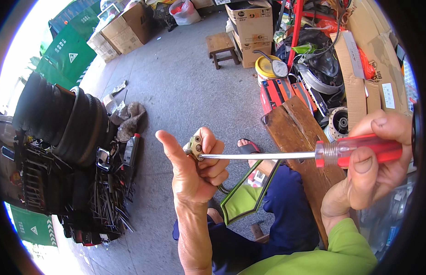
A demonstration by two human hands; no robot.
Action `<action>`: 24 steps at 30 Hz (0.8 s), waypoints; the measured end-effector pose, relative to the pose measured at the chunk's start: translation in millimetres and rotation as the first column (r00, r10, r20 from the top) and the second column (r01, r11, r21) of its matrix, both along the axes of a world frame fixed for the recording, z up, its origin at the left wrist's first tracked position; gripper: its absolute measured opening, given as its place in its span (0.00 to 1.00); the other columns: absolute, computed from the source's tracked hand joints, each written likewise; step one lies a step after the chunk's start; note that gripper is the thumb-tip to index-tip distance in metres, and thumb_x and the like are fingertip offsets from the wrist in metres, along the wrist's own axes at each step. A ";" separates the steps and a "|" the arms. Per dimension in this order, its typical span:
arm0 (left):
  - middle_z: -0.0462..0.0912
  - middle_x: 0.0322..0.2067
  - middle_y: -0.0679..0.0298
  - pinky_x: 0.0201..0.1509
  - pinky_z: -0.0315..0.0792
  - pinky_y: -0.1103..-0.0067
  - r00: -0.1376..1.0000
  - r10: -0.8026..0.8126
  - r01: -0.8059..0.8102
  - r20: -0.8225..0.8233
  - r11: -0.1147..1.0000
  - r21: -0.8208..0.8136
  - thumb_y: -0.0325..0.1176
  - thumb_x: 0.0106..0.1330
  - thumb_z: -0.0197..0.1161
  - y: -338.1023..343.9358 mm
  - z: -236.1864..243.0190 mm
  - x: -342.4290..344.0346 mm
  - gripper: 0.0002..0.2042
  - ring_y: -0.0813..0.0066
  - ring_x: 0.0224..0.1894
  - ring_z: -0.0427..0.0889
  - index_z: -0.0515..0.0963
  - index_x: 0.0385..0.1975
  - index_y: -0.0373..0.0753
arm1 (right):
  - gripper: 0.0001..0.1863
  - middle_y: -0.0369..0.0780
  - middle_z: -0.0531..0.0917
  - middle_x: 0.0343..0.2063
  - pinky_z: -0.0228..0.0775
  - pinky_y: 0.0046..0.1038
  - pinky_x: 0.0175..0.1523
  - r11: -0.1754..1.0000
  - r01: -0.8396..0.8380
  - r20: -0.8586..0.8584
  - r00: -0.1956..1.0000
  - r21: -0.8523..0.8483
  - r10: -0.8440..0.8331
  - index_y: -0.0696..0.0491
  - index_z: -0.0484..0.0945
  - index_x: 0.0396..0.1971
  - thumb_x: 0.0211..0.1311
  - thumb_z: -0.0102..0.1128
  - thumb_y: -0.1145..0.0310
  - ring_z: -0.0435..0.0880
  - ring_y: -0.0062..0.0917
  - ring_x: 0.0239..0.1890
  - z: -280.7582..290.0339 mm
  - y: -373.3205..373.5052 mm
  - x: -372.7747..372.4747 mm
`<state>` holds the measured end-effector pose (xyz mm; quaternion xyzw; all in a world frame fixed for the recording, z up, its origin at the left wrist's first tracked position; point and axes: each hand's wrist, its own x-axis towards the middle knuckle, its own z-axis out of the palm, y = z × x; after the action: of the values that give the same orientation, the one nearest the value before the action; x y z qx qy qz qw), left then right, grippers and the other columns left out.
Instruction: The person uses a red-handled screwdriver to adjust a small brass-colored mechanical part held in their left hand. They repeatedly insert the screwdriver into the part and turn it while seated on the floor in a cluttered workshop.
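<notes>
My left hand (194, 167) is raised in front of me, its fingers curled around a small brass-coloured metal fitting (197, 141) with screw heads on it. The thumb points up and away from the fitting. In my right hand (368, 169) is a screwdriver (268, 156) with a red and clear handle and a long steel shaft. The shaft lies almost level, and its tip meets the lower screw of the fitting. Below the left hand, a dark curved cord runs beside a lime-green piece with dark edging (244, 201); I cannot tell whether it joins the fitting.
A wooden bench (309, 137) stands at my right, near red boxes (277, 94) and a yellow-lidded bucket (267, 68). To the left are stacked tyres (62, 119) above a heap of tools (107, 197). A small stool (220, 45) and cartons (252, 27) stand farther back.
</notes>
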<state>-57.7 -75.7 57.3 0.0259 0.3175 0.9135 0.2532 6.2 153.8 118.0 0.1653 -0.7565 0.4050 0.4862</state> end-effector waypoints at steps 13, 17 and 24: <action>0.50 0.12 0.77 0.14 0.36 0.86 1.000 0.008 -0.008 -0.004 1.000 0.031 0.78 0.48 0.38 -3.5 0.5 1.0 0.34 0.89 0.12 0.44 0.59 0.17 0.46 | 0.18 0.42 0.70 0.21 0.59 0.15 0.27 0.995 -0.100 0.067 0.993 0.020 0.098 0.57 0.63 0.38 0.49 0.58 0.67 0.64 0.16 0.19 5.1 -2.2 -5.3; 0.50 0.12 0.77 0.14 0.36 0.86 0.997 0.078 -0.079 -0.005 0.994 -0.072 0.77 0.50 0.37 -3.4 1.3 3.1 0.34 0.89 0.12 0.44 0.59 0.17 0.46 | 0.27 0.42 0.72 0.25 0.61 0.16 0.29 0.993 -0.116 0.021 0.993 0.014 0.116 0.55 0.64 0.38 0.46 0.67 0.54 0.66 0.17 0.22 -1.5 -5.7 -14.4; 0.49 0.11 0.77 0.12 0.36 0.86 0.992 0.126 -0.119 0.011 0.960 -0.254 0.77 0.49 0.38 4.7 2.0 3.2 0.34 0.89 0.11 0.42 0.58 0.16 0.45 | 0.36 0.37 0.69 0.27 0.60 0.17 0.32 0.990 -0.087 0.089 0.993 0.113 0.077 0.54 0.67 0.39 0.36 0.74 0.47 0.67 0.19 0.25 -0.1 2.9 -6.0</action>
<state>-54.5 -71.0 59.3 -0.0387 0.4288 0.8797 0.2019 0.2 156.7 117.9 0.2072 -0.7913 0.3861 0.4264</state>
